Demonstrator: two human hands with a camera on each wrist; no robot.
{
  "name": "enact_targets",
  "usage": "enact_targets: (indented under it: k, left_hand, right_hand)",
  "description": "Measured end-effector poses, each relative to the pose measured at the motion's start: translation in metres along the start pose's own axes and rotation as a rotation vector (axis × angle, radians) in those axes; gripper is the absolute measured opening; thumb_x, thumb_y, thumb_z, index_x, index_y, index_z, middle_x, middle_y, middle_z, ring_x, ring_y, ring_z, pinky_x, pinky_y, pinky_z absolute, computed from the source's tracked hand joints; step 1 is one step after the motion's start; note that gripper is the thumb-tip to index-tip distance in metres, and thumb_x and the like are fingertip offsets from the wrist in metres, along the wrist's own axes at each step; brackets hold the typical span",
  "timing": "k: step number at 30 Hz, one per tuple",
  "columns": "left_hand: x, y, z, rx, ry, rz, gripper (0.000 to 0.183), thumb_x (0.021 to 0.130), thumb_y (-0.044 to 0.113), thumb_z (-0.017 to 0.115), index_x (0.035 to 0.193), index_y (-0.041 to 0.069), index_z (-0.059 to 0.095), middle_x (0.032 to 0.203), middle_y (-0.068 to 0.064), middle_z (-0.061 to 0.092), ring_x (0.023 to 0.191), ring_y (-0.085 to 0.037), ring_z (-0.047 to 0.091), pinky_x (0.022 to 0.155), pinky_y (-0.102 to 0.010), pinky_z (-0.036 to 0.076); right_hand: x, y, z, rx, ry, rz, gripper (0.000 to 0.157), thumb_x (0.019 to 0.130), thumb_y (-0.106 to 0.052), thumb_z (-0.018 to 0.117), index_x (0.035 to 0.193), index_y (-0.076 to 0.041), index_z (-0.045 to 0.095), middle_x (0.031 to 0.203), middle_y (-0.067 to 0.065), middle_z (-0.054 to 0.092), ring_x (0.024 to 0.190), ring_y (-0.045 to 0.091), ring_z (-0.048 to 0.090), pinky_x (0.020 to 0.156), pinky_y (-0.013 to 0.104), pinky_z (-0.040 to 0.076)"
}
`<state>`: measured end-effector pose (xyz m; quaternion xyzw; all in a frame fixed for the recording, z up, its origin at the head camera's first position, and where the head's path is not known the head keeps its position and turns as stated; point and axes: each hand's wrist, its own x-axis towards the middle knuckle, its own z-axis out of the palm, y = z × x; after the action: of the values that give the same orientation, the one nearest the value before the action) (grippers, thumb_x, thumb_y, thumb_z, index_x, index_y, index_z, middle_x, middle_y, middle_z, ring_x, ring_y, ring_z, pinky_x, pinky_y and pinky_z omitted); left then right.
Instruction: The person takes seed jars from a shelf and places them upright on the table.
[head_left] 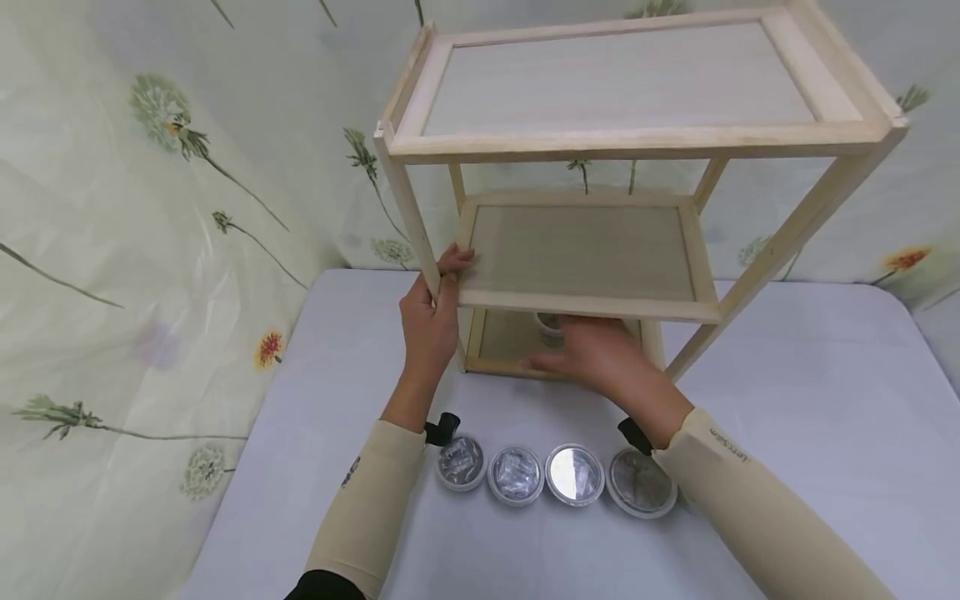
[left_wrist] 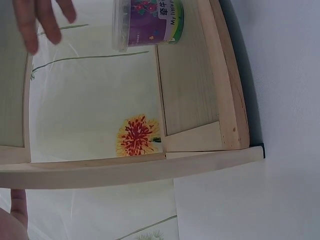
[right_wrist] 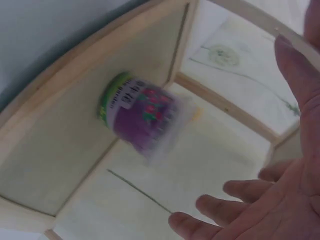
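Note:
A small wooden shelf rack [head_left: 630, 143] with three tiers stands on the table. My left hand [head_left: 433, 321] grips its front left post, thumb and fingers on either side. On the bottom tier stands a plastic tub [right_wrist: 142, 112] with a purple flower label and green base, upright and partly hidden in the head view by the middle tier and my right hand. My right hand [head_left: 600, 354] reaches under the middle tier beside the tub, its fingers spread and apart from it. In the left wrist view the tub [left_wrist: 152, 22] appears sideways near the top edge.
Several round clear-lidded tubs stand in a row in front of the rack, among them one at the left [head_left: 461, 462] and a larger one [head_left: 641, 482] by my right wrist. A white cloth [head_left: 810, 417] covers the table. A flowered sheet [head_left: 150, 292] hangs behind.

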<state>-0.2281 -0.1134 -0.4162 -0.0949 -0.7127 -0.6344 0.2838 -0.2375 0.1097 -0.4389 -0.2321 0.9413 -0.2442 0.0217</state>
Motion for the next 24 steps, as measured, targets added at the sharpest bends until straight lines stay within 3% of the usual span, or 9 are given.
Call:
enact_targets:
  k: [6, 10, 15, 20, 24]
  left_hand:
    - [0.0, -0.028, -0.001, 0.013, 0.003, 0.004, 0.026, 0.107, 0.0, 0.048, 0.113, 0.0, 0.073, 0.125, -0.009, 0.074, 0.137, -0.018, 0.057, 0.117, -0.037, 0.04]
    - [0.001, -0.033, -0.002, 0.016, -0.004, 0.014, 0.026, 0.107, 0.002, 0.049, 0.113, 0.002, 0.074, 0.126, -0.006, 0.075, 0.137, -0.016, 0.057, 0.118, -0.037, 0.039]
    - [0.001, -0.025, -0.001, 0.001, -0.019, 0.01, 0.025, 0.107, 0.0, 0.048, 0.114, -0.001, 0.072, 0.127, -0.011, 0.074, 0.138, -0.019, 0.056, 0.119, -0.038, 0.038]
    - [-0.001, -0.002, -0.001, -0.001, -0.024, 0.005, 0.024, 0.106, -0.003, 0.047, 0.113, -0.007, 0.07, 0.127, -0.018, 0.072, 0.139, -0.023, 0.056, 0.119, -0.038, 0.038]
    - [-0.001, 0.005, -0.001, 0.005, -0.026, 0.01, 0.024, 0.106, -0.004, 0.047, 0.113, -0.008, 0.07, 0.126, -0.019, 0.072, 0.138, -0.023, 0.056, 0.119, -0.038, 0.039]
  right_hand:
    - [0.007, 0.004, 0.015, -0.027, -0.096, 0.082, 0.086, 0.085, -0.049, 0.085, 0.153, -0.01, 0.049, 0.146, 0.022, 0.055, 0.13, 0.047, 0.054, 0.106, 0.057, 0.047]
    - [0.01, 0.005, 0.019, -0.077, -0.127, 0.105, 0.084, 0.087, -0.047, 0.083, 0.154, -0.009, 0.048, 0.148, 0.022, 0.054, 0.133, 0.046, 0.053, 0.109, 0.058, 0.044]
    - [0.014, 0.008, 0.021, -0.093, -0.153, 0.134, 0.082, 0.089, -0.042, 0.081, 0.155, -0.008, 0.047, 0.149, 0.023, 0.053, 0.129, 0.047, 0.055, 0.103, 0.06, 0.048]
    - [0.018, 0.015, 0.022, -0.113, -0.137, 0.13, 0.053, 0.094, -0.031, 0.074, 0.137, -0.005, 0.06, 0.127, 0.022, 0.065, 0.109, 0.042, 0.065, 0.089, 0.055, 0.055]
    - [0.019, 0.018, 0.023, -0.105, -0.103, 0.132, 0.038, 0.098, -0.026, 0.068, 0.129, -0.005, 0.063, 0.119, 0.021, 0.067, 0.102, 0.04, 0.066, 0.085, 0.055, 0.055]
